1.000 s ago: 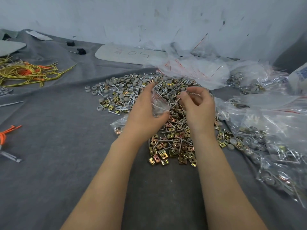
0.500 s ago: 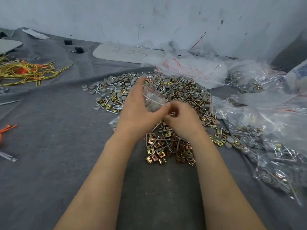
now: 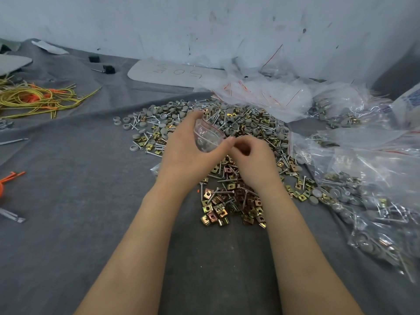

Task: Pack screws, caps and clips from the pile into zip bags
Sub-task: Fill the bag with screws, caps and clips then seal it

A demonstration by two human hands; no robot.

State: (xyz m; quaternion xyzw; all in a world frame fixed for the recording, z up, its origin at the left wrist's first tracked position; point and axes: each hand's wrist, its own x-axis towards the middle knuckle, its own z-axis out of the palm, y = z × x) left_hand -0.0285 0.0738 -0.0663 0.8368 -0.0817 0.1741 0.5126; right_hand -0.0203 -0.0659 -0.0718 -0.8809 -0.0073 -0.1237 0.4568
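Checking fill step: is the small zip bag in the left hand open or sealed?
Open: zip bag mouth bows wide in the left hand.

Soft, cool, even light; wide-angle view, crisp at centre and smeared toward the right edge.
Diffuse, fairly bright light, its source out of view, leaves shadows on the grey cloth [image 3: 68, 223] faint and soft-edged. The brass clips [image 3: 213, 215] give small glints, and the zip bag [image 3: 208, 139] held at centre shows pale streaks of reflection. The line where cloth meets wall [image 3: 136, 23] bows with lens distortion. The filled bags [image 3: 381, 235] at lower right are blurred and streaked.
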